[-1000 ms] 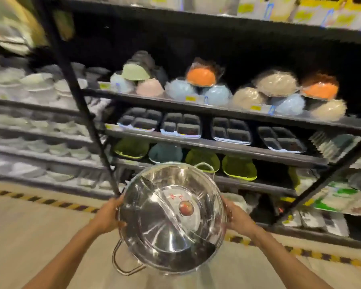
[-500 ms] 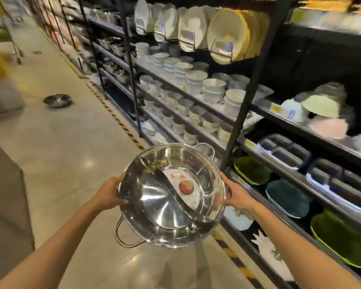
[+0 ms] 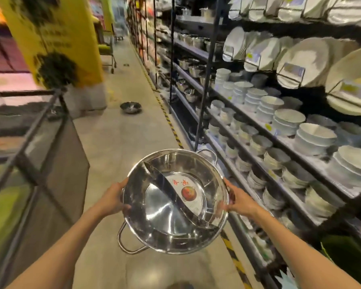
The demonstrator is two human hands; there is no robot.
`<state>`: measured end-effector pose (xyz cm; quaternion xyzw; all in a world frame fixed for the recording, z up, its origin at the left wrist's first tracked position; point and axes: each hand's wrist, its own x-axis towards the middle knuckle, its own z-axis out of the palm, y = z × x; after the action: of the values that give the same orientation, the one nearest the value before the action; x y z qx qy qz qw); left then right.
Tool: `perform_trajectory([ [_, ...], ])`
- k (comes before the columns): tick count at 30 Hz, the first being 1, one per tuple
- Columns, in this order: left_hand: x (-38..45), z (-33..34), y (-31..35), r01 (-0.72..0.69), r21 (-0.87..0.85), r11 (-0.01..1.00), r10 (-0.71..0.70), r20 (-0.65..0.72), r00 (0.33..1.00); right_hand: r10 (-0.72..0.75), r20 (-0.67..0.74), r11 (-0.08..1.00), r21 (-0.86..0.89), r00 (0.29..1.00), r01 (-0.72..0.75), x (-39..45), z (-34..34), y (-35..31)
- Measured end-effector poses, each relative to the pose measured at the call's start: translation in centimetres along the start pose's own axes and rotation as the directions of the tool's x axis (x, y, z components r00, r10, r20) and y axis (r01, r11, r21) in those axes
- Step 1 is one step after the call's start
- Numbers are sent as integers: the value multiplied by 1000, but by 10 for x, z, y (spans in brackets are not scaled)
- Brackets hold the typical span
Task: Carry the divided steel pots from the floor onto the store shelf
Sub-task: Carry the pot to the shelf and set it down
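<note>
Hands: left [image 3: 113, 198] and right [image 3: 239, 202] clasping divided pot [image 3: 175, 202] rim | carrying, unshelved | second pot [image 3: 131, 107] far on floor [image 3: 117, 147]

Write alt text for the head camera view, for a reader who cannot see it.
Two bare hands, left hand and right hand, hold a round, shiny divided steel pot by its rim above a store aisle floor. Black shelves of stacked white bowls run along the right; another steel pot sits on the floor ahead.
</note>
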<state>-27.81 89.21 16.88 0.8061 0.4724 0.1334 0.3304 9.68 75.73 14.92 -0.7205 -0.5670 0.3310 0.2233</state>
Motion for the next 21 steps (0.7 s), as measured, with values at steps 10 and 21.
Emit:
perform_trajectory([
  [10,204,-71,-46,44,-35,998,-47,-105,993,-90,103,995,-38,991,94,276,-57,-42],
  [21,447,-158,-131,125,51,991,-116,-159,980,-120,135,992,-14,984,123,571,-83,-89],
])
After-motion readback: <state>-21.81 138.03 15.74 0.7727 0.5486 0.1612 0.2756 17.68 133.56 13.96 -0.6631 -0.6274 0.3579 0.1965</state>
